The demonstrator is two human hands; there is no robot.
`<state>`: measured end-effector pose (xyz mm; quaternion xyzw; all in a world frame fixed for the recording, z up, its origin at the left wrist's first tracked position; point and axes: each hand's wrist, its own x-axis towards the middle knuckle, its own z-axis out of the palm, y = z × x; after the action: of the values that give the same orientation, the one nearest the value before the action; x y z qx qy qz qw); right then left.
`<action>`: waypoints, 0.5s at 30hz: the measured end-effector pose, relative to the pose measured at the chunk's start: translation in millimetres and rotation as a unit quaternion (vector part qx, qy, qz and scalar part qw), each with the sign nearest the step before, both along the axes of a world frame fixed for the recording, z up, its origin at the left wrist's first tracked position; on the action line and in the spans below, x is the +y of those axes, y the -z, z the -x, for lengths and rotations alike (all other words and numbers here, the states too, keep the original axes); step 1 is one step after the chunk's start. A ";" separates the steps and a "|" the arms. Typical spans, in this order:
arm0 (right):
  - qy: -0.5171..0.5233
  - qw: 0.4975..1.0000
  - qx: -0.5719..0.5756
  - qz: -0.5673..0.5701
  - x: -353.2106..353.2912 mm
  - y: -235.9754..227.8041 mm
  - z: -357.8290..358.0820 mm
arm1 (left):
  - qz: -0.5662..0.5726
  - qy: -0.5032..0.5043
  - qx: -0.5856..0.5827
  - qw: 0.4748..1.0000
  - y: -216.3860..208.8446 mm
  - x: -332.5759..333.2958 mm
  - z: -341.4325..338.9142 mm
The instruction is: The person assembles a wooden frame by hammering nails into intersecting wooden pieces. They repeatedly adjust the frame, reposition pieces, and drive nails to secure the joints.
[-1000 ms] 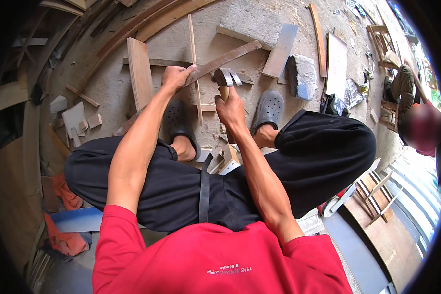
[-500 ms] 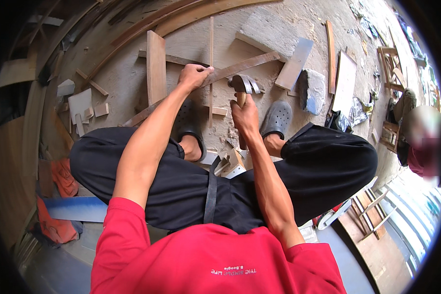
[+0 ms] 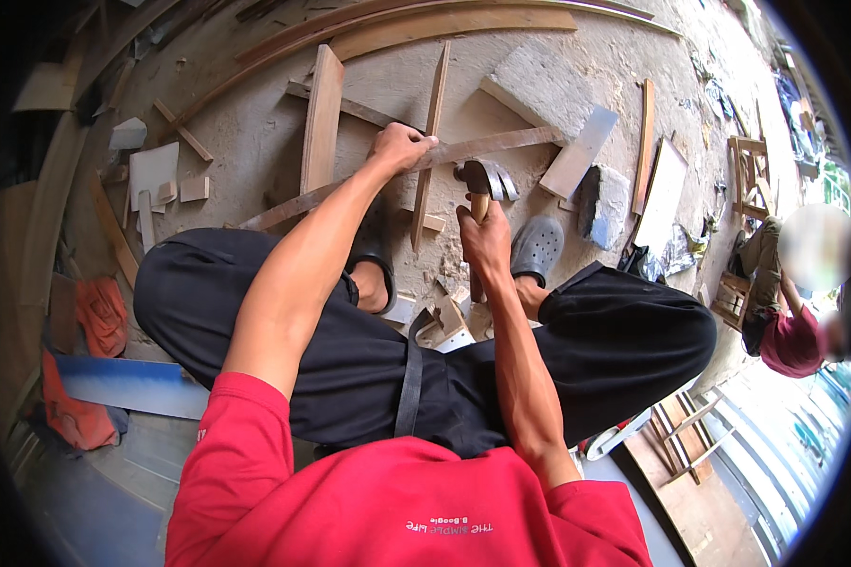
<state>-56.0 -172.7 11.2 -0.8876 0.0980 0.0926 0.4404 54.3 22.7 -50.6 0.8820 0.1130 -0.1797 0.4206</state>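
Two hands busy, left grip [image 3: 402,146] clamped on wood strip [image 3: 482,146], right grip [image 3: 482,236] clamped on hammer [image 3: 487,177], scrap boards [image 3: 321,118] around

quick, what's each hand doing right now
Left hand: closed on the long thin wooden strip, pressing it to the concrete floor.
Right hand: closed around the wooden-handled claw hammer.
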 end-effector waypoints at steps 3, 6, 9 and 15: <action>0.011 0.997 0.068 -0.022 5.5 -15.5 -2.0 | -0.001 -0.004 0.005 1.000 -1.3 -0.9 1.5; 0.015 0.996 0.083 -0.032 5.5 -10.1 -1.1 | 0.001 -0.008 0.008 1.000 -1.7 -2.2 1.0; 0.004 0.997 0.075 -0.006 5.7 -9.6 -1.2 | -0.004 -0.009 0.009 1.000 -0.7 -2.0 0.9; -0.006 0.999 0.033 -0.018 12.8 -31.8 -5.3 | 0.001 -0.013 0.010 1.000 -2.7 -1.1 1.4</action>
<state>-50.7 -159.9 42.9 -0.8768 0.1057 0.1261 0.4519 52.9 21.6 -47.8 0.8781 0.1285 -0.1832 0.4230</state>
